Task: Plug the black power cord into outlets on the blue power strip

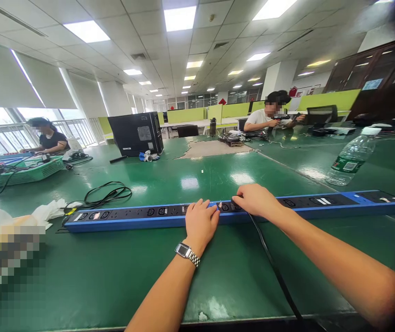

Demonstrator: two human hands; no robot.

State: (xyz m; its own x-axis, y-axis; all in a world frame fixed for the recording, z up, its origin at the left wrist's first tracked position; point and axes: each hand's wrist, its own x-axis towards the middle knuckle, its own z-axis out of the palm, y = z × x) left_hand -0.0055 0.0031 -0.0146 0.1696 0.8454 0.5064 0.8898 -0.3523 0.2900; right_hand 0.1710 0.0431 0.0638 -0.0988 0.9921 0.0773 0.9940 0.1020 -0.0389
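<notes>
A long blue power strip with a black face and many sockets lies across the green table in front of me. My left hand, with a metal-band watch at its wrist, holds the strip near the middle, fingers over the top and thumb to the right. Just right of it, my right hand is closed on a black plug at the strip's sockets. Fingers cover most of the plug, so how deep it sits cannot be seen. Its black cable runs down to the table's near edge.
A coiled black cable lies beyond the strip's left end. Behind stand a black computer case and blue-white gloves. A green basket is at left, a water bottle at right. Two other people sit farther off.
</notes>
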